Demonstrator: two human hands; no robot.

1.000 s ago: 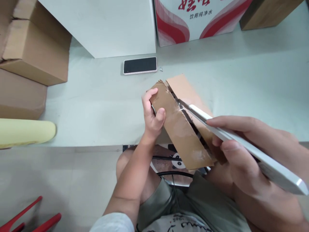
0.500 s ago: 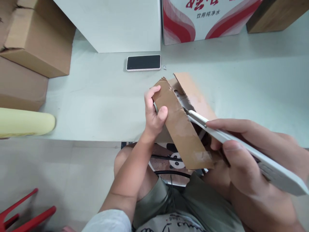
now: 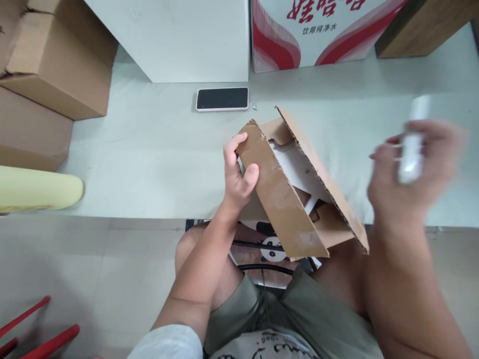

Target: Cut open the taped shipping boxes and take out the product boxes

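Note:
My left hand (image 3: 240,172) grips the left flap of a brown cardboard box (image 3: 279,192), thumb on top and fingers round its edge. The box is tilted at the table's front edge over my lap, and its top stands partly open. Inside it a white object (image 3: 301,167) shows, its kind unclear. Off to the right, above the table, my right hand (image 3: 411,169) is closed round a white utility knife (image 3: 411,157). Hand and knife are blurred by motion, and the blade cannot be made out.
A phone (image 3: 222,98) lies face up behind the cardboard box, beside a small scrap (image 3: 254,106). At the back stand a white box (image 3: 179,40) and a red-and-white water carton (image 3: 310,40). Cardboard boxes (image 3: 71,70) and a yellow roll (image 3: 41,189) are at left; red stool legs (image 3: 48,344) below.
My right hand has drawn the utility knife out of the box's seam and swung it away to the upper right. The right flap now stands wider open. My left hand has kept its hold.

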